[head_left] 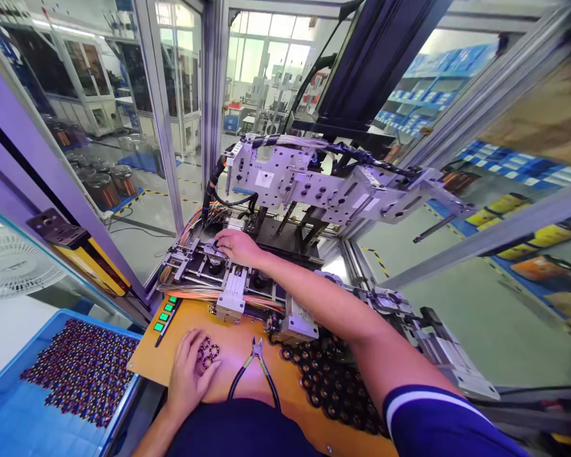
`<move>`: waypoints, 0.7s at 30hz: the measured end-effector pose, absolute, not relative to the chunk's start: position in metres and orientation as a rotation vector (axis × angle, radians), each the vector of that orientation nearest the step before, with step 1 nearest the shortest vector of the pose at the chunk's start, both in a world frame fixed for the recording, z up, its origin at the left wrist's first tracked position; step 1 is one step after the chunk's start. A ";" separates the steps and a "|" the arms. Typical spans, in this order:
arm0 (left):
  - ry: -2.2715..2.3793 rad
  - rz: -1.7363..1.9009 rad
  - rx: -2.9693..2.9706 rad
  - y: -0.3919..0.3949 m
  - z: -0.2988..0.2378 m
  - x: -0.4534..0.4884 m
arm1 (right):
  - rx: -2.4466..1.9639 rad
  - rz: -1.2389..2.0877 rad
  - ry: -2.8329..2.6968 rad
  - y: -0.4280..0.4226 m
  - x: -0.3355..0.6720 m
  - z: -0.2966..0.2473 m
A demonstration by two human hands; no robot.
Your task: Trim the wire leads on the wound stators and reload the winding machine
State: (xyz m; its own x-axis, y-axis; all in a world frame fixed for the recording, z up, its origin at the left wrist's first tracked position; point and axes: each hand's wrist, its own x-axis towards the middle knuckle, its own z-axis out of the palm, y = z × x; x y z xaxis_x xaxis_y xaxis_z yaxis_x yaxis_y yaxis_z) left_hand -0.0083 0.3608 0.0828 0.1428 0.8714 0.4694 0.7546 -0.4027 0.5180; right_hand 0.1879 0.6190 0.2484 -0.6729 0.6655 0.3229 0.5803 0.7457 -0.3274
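Note:
My right hand [235,245] reaches forward into the machine and rests, fingers curled, on a round fixture [214,254] of the metal jig; what its fingertips hold is hidden. My left hand [188,374] lies on the orange worktop [181,336] near its front edge, fingers closed around several small dark ring-shaped coils [207,353]. Black-handled cutting pliers [255,367] lie just right of that hand.
A blue tray [9,406] at the left holds many small coils. More dark coils [328,381] are heaped on the worktop at the right. Green lit buttons [165,312] sit at the machine's left front. A metal arm assembly [323,184] overhangs the jig. Glass panels enclose the cell.

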 end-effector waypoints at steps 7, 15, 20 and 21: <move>1.560 1.063 2.265 0.365 0.084 -0.006 | -1.025 0.233 -2.598 0.624 0.191 0.248; 1.555 1.067 2.275 0.366 0.086 -0.006 | -1.099 0.176 -2.684 0.624 0.182 0.261; 1.555 1.083 2.256 0.367 0.086 -0.006 | -1.106 0.164 -2.690 0.619 0.185 0.262; 1.556 1.088 2.250 0.367 0.086 -0.006 | -1.099 0.163 -2.688 0.617 0.187 0.260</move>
State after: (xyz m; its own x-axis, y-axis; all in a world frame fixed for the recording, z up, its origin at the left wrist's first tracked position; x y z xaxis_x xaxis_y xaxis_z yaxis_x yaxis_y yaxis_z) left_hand -0.0063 0.3667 0.0863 0.1762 0.8725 0.4557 0.7272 -0.4274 0.5371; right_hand 0.1872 0.6169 0.2605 -0.6914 0.7019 0.1712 0.6761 0.7121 -0.1893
